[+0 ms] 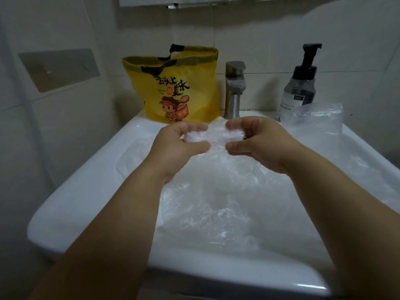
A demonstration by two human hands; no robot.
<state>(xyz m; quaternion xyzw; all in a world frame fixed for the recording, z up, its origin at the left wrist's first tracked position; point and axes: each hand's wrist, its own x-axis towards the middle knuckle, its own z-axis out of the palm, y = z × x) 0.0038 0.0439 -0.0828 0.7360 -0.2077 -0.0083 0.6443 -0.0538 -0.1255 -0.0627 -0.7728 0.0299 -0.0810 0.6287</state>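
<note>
head view, left hand (180, 144) and right hand (257, 139) pinching bunched plastic (213, 135), thumbs underneath

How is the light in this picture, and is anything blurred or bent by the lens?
Head view: dim, soft light; the crumpled clear plastic held by the left hand and right hand looks washed out; small glare on the sink rim; wide lens curves its edges.

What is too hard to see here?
Head view: bottom of sink, covered by crumpled clear plastic.
Head view: inside of yellow bag, hidden by its sides.
Head view: label on pump bottle, too small, blurry.
Head view: ends of plastic wad, wrapped by left hand, right hand.
</note>
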